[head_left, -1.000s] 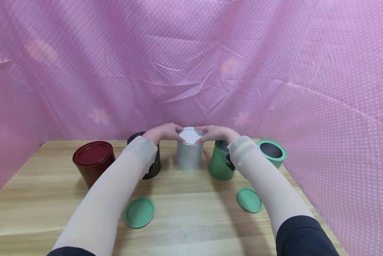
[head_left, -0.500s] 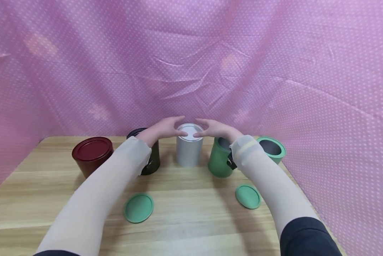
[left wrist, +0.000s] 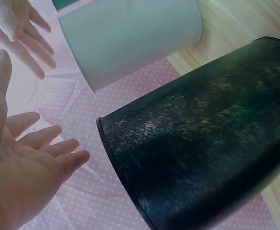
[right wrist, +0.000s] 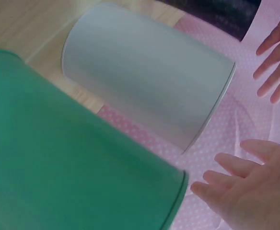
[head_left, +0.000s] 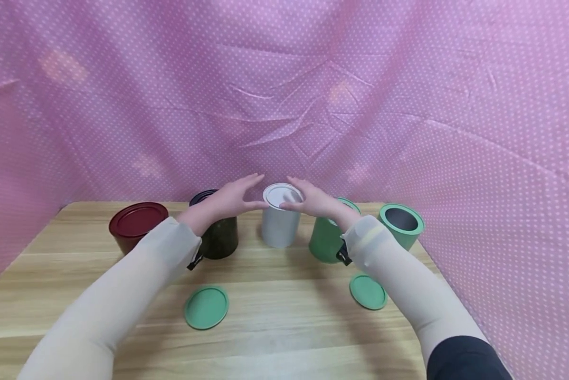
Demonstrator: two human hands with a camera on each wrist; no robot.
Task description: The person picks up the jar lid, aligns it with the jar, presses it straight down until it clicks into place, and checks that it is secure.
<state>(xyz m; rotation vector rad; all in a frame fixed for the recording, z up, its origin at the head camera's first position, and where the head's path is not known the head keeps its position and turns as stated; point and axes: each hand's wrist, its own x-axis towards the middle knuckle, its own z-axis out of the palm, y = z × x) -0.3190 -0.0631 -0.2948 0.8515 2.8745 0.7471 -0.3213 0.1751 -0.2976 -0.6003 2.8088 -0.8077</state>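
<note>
A white can (head_left: pixel 281 229) with its white lid (head_left: pixel 276 194) on stands upright at the back middle of the table. My left hand (head_left: pixel 227 200) is left of it, fingers spread, above the black can (head_left: pixel 221 237). On the other side, my right hand (head_left: pixel 315 199) is also spread and holds nothing; its thumb overlaps the lid's right edge in the head view. In the right wrist view the fingers (right wrist: pixel 231 165) show apart from the white can, near the rim of a green can (right wrist: pixel 82 153). Both palms face each other.
At the left stands a dark red can (head_left: pixel 137 224) with its lid on. An uncovered green can (head_left: pixel 403 224) is at the far right. Two green lids, a left lid (head_left: pixel 206 307) and a right lid (head_left: pixel 368 292), lie on the wooden table (head_left: pixel 275 327). Pink dotted cloth (head_left: pixel 284 95) hangs behind.
Both hands have let go of the white lid and risen. My left hand has drawn away leftward and the right hand a little rightward. The cans and green lids have stayed put.
</note>
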